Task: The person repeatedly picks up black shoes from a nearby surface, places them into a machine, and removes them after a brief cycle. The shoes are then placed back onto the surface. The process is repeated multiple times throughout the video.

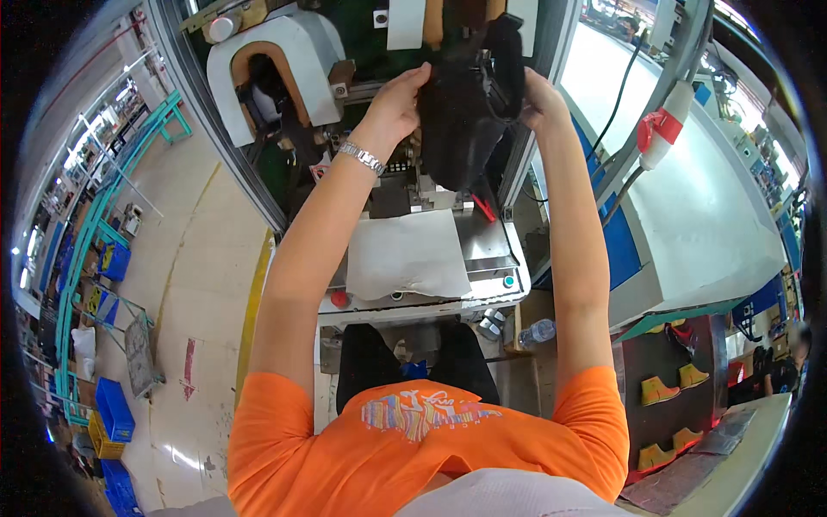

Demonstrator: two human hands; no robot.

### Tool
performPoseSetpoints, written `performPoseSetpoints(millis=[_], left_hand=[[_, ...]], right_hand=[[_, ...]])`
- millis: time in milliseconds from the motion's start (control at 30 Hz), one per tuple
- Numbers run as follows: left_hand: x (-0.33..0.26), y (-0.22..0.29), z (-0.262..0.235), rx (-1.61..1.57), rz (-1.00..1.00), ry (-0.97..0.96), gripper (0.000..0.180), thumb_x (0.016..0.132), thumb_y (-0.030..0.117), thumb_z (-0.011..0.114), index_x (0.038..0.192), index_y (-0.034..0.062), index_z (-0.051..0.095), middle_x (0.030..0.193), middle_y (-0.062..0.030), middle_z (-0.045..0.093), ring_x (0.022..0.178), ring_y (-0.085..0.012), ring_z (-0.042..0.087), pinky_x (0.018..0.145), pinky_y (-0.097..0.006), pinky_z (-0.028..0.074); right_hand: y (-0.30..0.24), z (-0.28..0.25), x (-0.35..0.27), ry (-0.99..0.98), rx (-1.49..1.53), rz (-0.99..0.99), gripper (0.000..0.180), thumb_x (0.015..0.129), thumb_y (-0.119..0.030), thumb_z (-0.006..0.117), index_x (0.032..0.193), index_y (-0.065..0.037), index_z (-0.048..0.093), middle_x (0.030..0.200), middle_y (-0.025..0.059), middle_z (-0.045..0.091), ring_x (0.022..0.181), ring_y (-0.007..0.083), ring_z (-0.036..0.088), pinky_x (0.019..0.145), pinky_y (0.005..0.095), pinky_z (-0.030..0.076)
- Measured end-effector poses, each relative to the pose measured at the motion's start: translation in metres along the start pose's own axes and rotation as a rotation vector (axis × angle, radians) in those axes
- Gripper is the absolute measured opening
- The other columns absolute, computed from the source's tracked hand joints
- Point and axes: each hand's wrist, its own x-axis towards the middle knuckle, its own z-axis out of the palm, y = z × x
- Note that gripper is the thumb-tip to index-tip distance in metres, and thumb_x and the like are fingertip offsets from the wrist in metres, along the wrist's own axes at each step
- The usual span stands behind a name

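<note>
A black shoe upper (465,129) is held up in front of the machine, its dark opening and lacing turned to the right. My left hand (399,108) grips its left edge, fingertips partly hidden behind it. On the other side my right hand (544,102) has hold of the right edge near the opening, its fingers also partly hidden. Behind the upper stands the machine, with a white U-shaped clamp (332,53) lined in brown to the left. Below my hands a white sheet (405,254) lies on the machine's metal table.
A red button (340,299) and a green button (509,282) sit on the table's front edge. Metal posts flank the machine. To the right are a white cabinet (715,224), a red-and-white plug connector (663,127) and a rack of yellow shoe pieces (659,390). A plastic bottle (538,333) lies lower right.
</note>
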Motion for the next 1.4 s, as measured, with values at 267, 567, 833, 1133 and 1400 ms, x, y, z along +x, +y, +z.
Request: performPoseSetpoints(millis=[267,567,833,1133,1400], left_hand=[[0.026,-0.018,-0.011,-0.113,-0.064,0.006,0.021,0.092,0.023,0.051,0.099,0.005,0.057,0.101,-0.0069,0.06,0.091,-0.0193,0.057,0.086,-0.035,0.046],[0.028,-0.037,-0.017,-0.039,0.006,0.102,0.012,0.087,0.014,0.06,0.093,0.0037,0.059,0.09,-0.0052,0.061,0.084,-0.0153,0.056,0.077,-0.029,0.047],[-0.091,-0.034,0.027,1.28,1.318,0.164,0.043,0.073,0.007,0.063,0.114,0.0064,0.053,0.111,-0.0107,0.053,0.111,-0.0279,0.044,0.091,-0.04,0.036],[-0.139,-0.05,0.077,1.657,1.072,0.094,0.044,0.073,0.016,0.063,0.115,0.0085,0.055,0.105,-0.0021,0.057,0.1,-0.0206,0.047,0.084,-0.038,0.031],[-0.149,-0.066,0.067,1.627,0.923,0.053,0.057,0.074,0.017,0.063,0.126,0.005,0.044,0.112,-0.0065,0.051,0.092,-0.0201,0.051,0.077,-0.036,0.033]], right_hand=[[0.011,-0.001,0.021,0.082,0.052,0.023,0.019,0.08,-0.007,0.062,0.096,0.001,0.065,0.086,0.007,0.066,0.076,0.0175,0.063,0.069,0.0308,0.051],[0.028,-0.002,0.015,0.159,0.012,0.063,0.016,0.085,-0.014,0.059,0.094,-0.002,0.065,0.084,0.0057,0.066,0.074,0.0177,0.062,0.067,0.0303,0.05],[0.154,-0.064,-0.078,-0.323,0.309,0.341,0.045,0.088,-0.043,0.05,0.123,-0.015,0.048,0.115,0.003,0.058,0.102,0.017,0.056,0.09,0.0381,0.041],[0.196,-0.024,-0.088,-0.256,0.372,0.02,0.043,0.093,-0.035,0.043,0.127,-0.009,0.043,0.126,0.0093,0.049,0.115,0.0238,0.048,0.099,0.0447,0.037],[0.216,-0.034,-0.07,-0.167,0.391,-0.047,0.041,0.093,-0.034,0.041,0.125,-0.008,0.044,0.124,0.0105,0.05,0.113,0.0244,0.049,0.099,0.0445,0.038]])
